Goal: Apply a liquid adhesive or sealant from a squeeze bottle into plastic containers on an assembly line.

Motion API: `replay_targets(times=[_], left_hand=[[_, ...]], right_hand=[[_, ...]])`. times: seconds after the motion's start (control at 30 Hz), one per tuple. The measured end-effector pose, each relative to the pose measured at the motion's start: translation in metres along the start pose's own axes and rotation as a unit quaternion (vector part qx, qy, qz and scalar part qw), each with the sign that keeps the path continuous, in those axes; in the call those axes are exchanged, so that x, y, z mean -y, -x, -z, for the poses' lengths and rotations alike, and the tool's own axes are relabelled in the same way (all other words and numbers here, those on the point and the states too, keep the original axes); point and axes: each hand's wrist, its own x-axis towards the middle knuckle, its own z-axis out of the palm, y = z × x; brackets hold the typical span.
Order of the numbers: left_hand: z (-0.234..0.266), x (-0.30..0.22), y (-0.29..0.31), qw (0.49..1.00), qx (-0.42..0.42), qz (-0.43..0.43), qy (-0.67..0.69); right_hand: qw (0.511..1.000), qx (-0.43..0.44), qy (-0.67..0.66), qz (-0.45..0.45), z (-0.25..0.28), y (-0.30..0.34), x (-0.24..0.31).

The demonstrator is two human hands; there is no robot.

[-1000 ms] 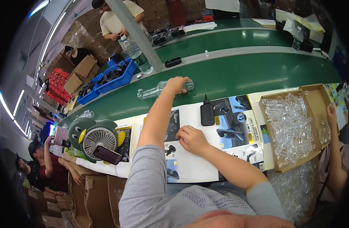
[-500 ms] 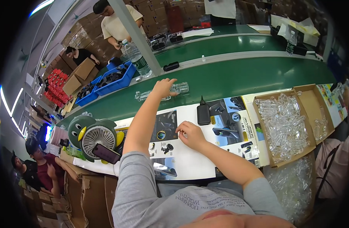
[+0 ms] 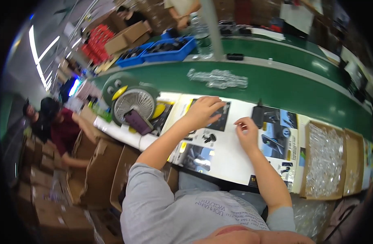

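Observation:
My left hand (image 3: 203, 114) is over the printed cardboard sheet (image 3: 227, 156), its fingers spread and nothing in them. A row of clear plastic pieces (image 3: 219, 78) lies on the green bench top (image 3: 284, 87) beyond it, apart from the hand. My right hand (image 3: 247, 132) hovers above the sheet's white part, thumb and fingertips pressed together; whatever they pinch is too small to make out. Just beyond the right hand stands a small black bottle (image 3: 258, 115) with a narrow tip.
An open cardboard box (image 3: 304, 179) of clear plastic parts is at the right. To the left stand a green penguin-shaped fan (image 3: 133, 103) and a phone (image 3: 138, 122). Blue trays (image 3: 170, 55) with black parts and a large water bottle (image 3: 202, 38) are farther back. Co-workers (image 3: 64, 126) are at far left.
My left hand has drawn back from the clear plastic pieces to above the sheet, leaving them on the green surface. The right hand stays pinched. The whole view has swung left.

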Motion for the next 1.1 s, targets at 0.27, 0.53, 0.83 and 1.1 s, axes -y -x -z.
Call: replay_targets(times=[0.27, 0.53, 0.83, 1.1], left_hand=[[-0.025, -0.034, 0.143, 0.955, -0.143, 0.256, 0.052], [0.019, 0.037, 0.232, 0.791, -0.412, 0.431, -0.139], [0.039, 0.096, 0.292, 0.738, -0.383, 0.528, 0.172], [0.045, 0.095, 0.275, 0.685, -0.418, 0.538, 0.258]], right_hand=[[0.999, 0.043, 0.002, -0.017, -0.014, 0.003, 0.004], [0.999, 0.037, 0.024, -0.029, -0.006, 0.005, -0.006], [0.998, 0.052, 0.028, -0.03, -0.008, 0.005, -0.008], [0.998, 0.033, 0.027, -0.036, -0.007, 0.003, -0.018]])
